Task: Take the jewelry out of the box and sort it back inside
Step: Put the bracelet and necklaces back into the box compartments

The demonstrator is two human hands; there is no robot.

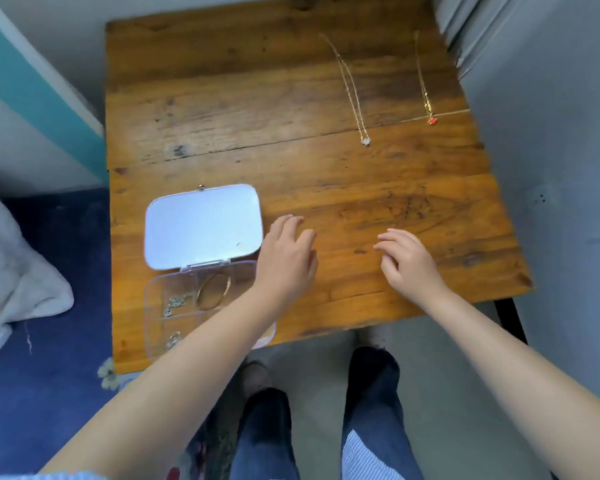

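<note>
Necklaces (352,88) beyond hands, box (201,299) left

The left forearm (174,358) covered the box's (160,306) right compartments and near right corner, so their contents could not be told. The small silvery pieces (175,303) in the left compartments were too blurred to identify. Both hands (288,258) were motion-blurred, and whether their fingertips touched the bench (222,98) was unclear. The chains' (347,77) links were too fine to make out.
</note>
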